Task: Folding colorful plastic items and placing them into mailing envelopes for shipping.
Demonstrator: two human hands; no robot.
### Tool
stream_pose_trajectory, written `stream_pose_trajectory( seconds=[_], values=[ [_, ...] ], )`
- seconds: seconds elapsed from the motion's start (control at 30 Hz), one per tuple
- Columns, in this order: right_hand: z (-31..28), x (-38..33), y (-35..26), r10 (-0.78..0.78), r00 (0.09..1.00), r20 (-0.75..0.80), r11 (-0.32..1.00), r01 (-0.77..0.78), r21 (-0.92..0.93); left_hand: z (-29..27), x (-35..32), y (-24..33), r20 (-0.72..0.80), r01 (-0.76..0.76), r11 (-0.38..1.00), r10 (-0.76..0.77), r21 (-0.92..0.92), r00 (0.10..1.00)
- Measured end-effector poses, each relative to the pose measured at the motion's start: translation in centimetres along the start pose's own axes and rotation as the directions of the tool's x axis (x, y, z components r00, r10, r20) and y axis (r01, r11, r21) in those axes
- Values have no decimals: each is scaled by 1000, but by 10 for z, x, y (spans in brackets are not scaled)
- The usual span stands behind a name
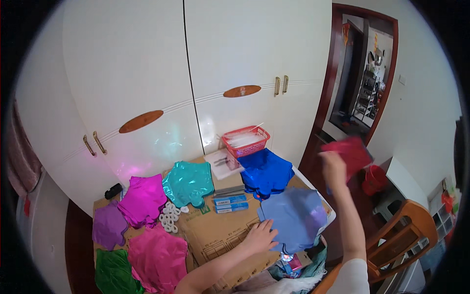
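Note:
My right hand (334, 171) is raised past the table's right edge, closed on a flat red foil balloon (348, 156) that is blurred by motion. My left hand (259, 236) lies with its fingers stretched over the left edge of a stack of flat light blue foil balloons (293, 219). Behind that stack sits a dark blue foil stack (265, 172). Further left are teal (188, 183), magenta (143, 200), pink (158, 257), purple (109, 225) and green (116, 272) foil stacks. Small blue-and-white packets (231, 203) lie beyond my left hand.
A red basket (246, 141) of thin white sticks stands at the table's back, beside a white tray (223, 163). White rings (169, 217) lie among the stacks on the cardboard (215, 240). Plastic bags (293, 272) are at the near right. A wooden chair (404, 232) and red bucket (374, 180) stand right.

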State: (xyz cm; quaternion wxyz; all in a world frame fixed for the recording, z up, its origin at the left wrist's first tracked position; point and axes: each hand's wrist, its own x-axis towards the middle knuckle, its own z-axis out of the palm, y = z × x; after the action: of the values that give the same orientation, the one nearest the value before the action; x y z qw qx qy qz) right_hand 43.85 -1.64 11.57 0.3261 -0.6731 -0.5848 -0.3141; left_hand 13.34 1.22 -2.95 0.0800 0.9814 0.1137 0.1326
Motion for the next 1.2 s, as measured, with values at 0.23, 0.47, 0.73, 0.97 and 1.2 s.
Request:
stream_pose_trajectory(
  seconds=[0.23,0.47,0.73,0.97,1.2],
  values=[
    [177,-14,-80,-317,761,566,947,220,235,-32,4,-43,-33,55,992,-59,-110,998],
    [194,-36,-125,-277,822,497,952,163,260,-72,64,-162,-199,368,928,-351,54,915],
    [219,-43,-119,150,832,534,897,-341,280,-37,101,-256,108,394,891,-425,227,899],
    [223,-45,-105,316,705,635,697,-627,348,-36,111,-266,126,254,884,-325,392,937],
    [233,-49,-101,346,689,637,637,-671,380,-41,106,-248,-103,288,866,-270,408,957]
  ],
)
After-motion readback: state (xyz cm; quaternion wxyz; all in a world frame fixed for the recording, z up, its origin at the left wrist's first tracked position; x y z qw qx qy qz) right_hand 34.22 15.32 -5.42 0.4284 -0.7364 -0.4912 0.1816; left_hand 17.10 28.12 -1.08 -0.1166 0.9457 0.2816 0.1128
